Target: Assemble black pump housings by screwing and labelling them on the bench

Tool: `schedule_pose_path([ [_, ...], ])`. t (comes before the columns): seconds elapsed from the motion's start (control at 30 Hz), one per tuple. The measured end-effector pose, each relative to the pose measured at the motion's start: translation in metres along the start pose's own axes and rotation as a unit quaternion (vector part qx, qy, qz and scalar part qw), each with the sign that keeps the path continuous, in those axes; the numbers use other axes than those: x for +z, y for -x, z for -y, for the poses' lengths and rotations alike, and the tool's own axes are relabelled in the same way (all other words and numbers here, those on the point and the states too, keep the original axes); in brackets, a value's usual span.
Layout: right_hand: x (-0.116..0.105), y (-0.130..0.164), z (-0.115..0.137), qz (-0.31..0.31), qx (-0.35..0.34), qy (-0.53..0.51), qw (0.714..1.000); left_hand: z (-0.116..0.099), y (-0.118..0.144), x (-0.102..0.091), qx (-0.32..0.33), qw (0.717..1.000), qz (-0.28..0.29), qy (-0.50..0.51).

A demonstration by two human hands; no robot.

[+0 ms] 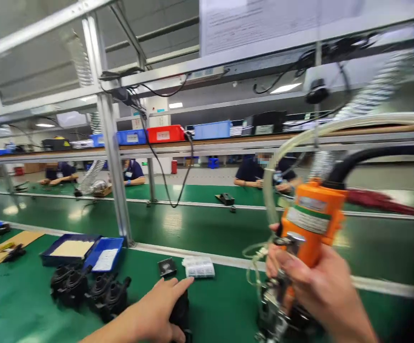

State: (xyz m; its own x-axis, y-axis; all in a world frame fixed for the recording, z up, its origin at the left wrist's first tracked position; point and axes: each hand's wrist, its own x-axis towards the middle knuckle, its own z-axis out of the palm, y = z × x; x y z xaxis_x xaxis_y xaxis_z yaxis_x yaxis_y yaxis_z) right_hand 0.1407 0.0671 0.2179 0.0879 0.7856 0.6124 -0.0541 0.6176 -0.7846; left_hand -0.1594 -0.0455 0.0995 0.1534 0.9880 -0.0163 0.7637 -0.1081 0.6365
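Observation:
My right hand [314, 281] is wrapped around an orange power screwdriver [309, 224], held upright at the right. A black cable and a clear hose [271, 190] run from it, and its metal lower end [274, 305] is blurred. Low in the middle, my left hand [157, 309] grips a black plastic part [181, 314], thumb on the near side and fingers over the far side. Most of that part is hidden by the hand. Left of it, several similar black plastic housings [103, 293] stand on the green bench.
Beyond my left hand lie a small black square piece [167, 267] and a white compartment box [199, 267]. Blue trays [104, 255] sit by a metal post [112, 171]. A looped black cable [174, 202] hangs from the shelf. Several people sit at a farther bench.

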Motion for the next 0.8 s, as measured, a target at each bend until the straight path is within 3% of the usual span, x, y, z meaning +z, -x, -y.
schedule_pose_path([
  [0.07,-0.003,0.002,0.014,0.041,0.028,-0.001,0.999,-0.012,-0.022,0.037,0.041,0.995,-0.008,0.087],
  [0.17,-0.002,0.004,0.02,0.0,-0.003,0.013,1.0,-0.026,-0.055,0.087,0.114,0.97,-0.018,0.215],
  [0.27,0.001,0.006,0.017,-0.029,-0.039,0.005,0.999,-0.036,-0.074,0.115,0.107,0.943,-0.03,0.314],
  [0.53,0.014,0.007,0.005,-0.026,-0.043,-0.07,0.996,-0.042,-0.07,0.131,0.078,0.908,-0.02,0.411],
  [0.8,0.009,0.001,-0.009,-0.023,-0.015,-0.064,0.998,-0.027,-0.072,0.151,0.075,0.879,-0.032,0.47],
])
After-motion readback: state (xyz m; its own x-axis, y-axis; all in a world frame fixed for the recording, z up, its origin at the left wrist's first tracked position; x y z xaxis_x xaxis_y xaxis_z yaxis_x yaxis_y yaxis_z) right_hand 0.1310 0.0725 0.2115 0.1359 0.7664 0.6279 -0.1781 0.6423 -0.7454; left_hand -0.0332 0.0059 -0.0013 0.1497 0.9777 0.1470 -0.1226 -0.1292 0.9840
